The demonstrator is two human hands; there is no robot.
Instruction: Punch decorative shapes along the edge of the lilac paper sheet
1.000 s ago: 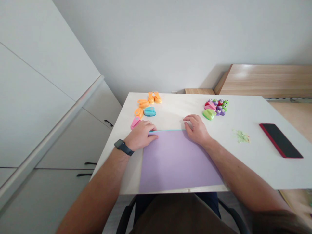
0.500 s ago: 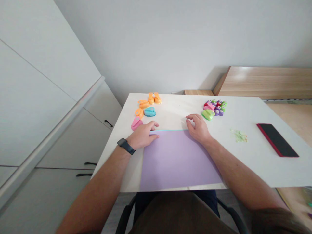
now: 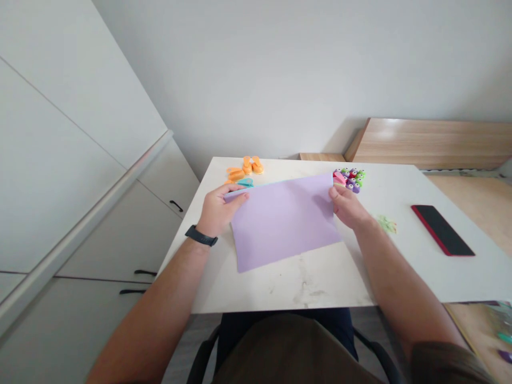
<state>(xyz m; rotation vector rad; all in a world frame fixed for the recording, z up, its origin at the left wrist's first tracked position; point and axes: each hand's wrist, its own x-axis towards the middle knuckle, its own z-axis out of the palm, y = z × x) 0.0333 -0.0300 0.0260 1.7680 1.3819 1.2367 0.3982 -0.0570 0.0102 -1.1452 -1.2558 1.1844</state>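
Observation:
Both my hands hold a lilac paper sheet [image 3: 284, 221] by its side edges, and it is tilted with its far edge raised. A thin blue edge shows along its far side. My left hand [image 3: 221, 207] grips the left corner, and my right hand [image 3: 347, 207] pinches the right edge. Orange craft punches [image 3: 248, 168] and a blue punch [image 3: 245, 182] lie just past the sheet. Beyond my right hand sits a cluster of small multicoloured punches [image 3: 349, 180]. The sheet hides the other large punches, or most of them.
A black phone with a red case [image 3: 442, 230] and green paper scraps [image 3: 386, 224] lie on the right of the white table [image 3: 296, 282]. White cabinets with black handles [image 3: 176, 204] stand to the left. A wooden surface [image 3: 430, 143] lies behind the table.
Both hands have lifted the sheet off the table and carried it away from me, tilting it. It now covers some of the punches and bares the table's near part.

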